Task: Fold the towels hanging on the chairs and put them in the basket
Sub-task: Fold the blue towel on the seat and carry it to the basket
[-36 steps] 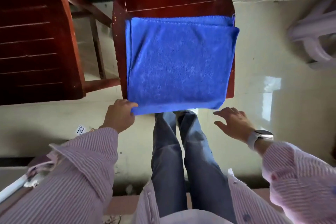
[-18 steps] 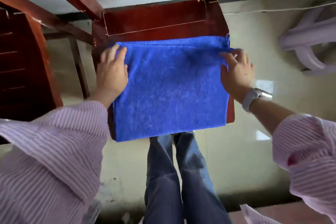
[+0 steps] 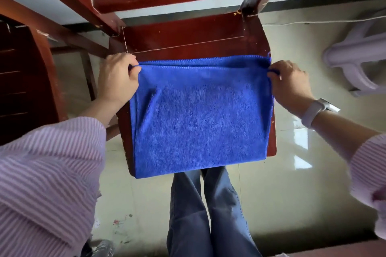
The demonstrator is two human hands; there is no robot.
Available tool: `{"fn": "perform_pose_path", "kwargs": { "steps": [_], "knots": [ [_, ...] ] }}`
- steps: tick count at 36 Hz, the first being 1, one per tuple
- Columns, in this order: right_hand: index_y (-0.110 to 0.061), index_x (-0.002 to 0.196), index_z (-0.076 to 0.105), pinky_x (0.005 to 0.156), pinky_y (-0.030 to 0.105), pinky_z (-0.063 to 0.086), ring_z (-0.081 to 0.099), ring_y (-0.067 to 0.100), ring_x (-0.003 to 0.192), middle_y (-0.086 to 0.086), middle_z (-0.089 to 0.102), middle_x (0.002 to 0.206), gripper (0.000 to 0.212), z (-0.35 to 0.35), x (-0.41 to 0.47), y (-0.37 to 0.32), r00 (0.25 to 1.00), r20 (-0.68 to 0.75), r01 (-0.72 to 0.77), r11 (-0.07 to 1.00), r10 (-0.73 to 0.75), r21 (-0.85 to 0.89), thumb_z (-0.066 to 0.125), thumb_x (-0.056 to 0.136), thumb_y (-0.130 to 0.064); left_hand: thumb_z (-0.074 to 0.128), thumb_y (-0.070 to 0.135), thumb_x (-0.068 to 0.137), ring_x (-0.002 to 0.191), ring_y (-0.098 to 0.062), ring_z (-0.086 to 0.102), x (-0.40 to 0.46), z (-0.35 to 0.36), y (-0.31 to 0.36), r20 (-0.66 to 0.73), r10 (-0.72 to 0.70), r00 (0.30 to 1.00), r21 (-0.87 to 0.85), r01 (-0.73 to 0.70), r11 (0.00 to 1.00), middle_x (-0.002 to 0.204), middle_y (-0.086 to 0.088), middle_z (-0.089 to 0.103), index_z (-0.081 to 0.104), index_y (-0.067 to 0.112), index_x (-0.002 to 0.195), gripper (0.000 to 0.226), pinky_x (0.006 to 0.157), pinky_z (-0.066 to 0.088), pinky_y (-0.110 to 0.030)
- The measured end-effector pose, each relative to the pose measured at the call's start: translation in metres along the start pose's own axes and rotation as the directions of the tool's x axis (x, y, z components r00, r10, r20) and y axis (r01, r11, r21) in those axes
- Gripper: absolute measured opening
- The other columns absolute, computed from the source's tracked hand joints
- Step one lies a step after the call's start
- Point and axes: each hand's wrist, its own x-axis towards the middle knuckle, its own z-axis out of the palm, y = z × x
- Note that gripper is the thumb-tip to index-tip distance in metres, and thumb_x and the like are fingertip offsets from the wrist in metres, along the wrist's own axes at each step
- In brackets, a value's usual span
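A blue towel [image 3: 200,119], folded into a rectangle, lies flat on the seat of a dark red wooden chair [image 3: 188,39]. My left hand [image 3: 118,77] pinches the towel's far left corner. At the far right corner my right hand [image 3: 289,83], with a watch on its wrist, pinches the cloth too. Both far corners are lifted slightly off the seat, and the top layer's edge is raised above the layer beneath. The towel's near edge hangs just over the front of the seat. No basket is in view.
A second dark wooden chair [image 3: 25,81] stands close on the left. A pale plastic stool [image 3: 355,62] sits on the tiled floor at the right. My legs in jeans [image 3: 208,215] stand right at the chair's front edge.
Both hands moved from the towel's near edge up its sides to the far corners and closed on them. The camera view came closer over the chair.
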Motion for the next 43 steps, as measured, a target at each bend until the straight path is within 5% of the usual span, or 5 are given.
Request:
{"fn": "perform_pose_path", "kwargs": {
  "steps": [9,13,28,33,43],
  "knots": [
    [-0.001,0.098,0.066,0.099,0.045,0.038,0.047,0.037,0.117,0.016,0.055,0.126,0.02,-0.003,0.024,-0.004,0.983,0.005,0.182,0.983,-0.182,0.029,0.051,0.084,-0.005,0.062,0.002,0.079,0.099,-0.034,0.057,0.0,-0.001,-0.012,0.108,0.026,0.994,0.069,-0.034,0.997,0.102,-0.015,0.066,0.064,0.002,0.082,0.004,0.086,0.043,-0.042],
    [0.0,0.098,0.066,0.094,0.045,0.039,0.048,0.041,0.107,0.022,0.059,0.108,0.023,0.003,0.025,-0.007,0.991,-0.018,0.132,0.991,-0.132,0.017,0.05,0.084,-0.007,0.064,0.003,0.079,0.092,-0.033,0.056,-0.006,-0.001,-0.009,0.13,0.058,0.99,0.084,-0.069,0.994,0.093,-0.014,0.062,0.064,0.003,0.08,0.001,0.078,0.046,-0.043],
    [0.001,0.098,0.063,0.075,0.026,0.031,0.053,0.034,0.094,0.021,0.057,0.104,0.016,-0.044,-0.028,0.001,0.998,0.032,0.048,0.991,-0.052,0.121,0.055,0.087,-0.01,0.067,0.003,0.077,0.076,-0.015,0.056,-0.021,-0.058,0.012,0.211,-0.073,0.975,-0.162,0.109,0.981,0.087,-0.007,0.064,0.07,0.002,0.082,0.006,0.073,0.04,-0.023],
    [0.004,0.099,0.061,0.077,0.023,0.032,0.054,0.035,0.095,0.023,0.058,0.106,0.017,-0.068,-0.069,-0.003,0.999,-0.031,-0.01,0.982,0.016,0.187,0.05,0.089,-0.004,0.067,-0.001,0.077,0.065,0.016,0.054,-0.047,-0.089,0.026,0.166,-0.083,0.983,-0.281,0.128,0.951,0.081,-0.003,0.063,0.069,0.0,0.084,0.008,0.067,0.039,0.0],
    [0.002,0.1,0.061,0.076,0.023,0.033,0.055,0.034,0.097,0.019,0.06,0.104,0.018,-0.126,-0.166,-0.01,0.99,-0.129,-0.018,0.952,0.06,0.305,0.049,0.091,-0.007,0.063,-0.001,0.08,0.062,0.019,0.052,-0.122,-0.181,0.078,0.101,-0.101,0.99,-0.342,0.13,0.93,0.077,-0.005,0.063,0.065,0.01,0.083,0.011,0.064,0.036,-0.001]
  ]
}}
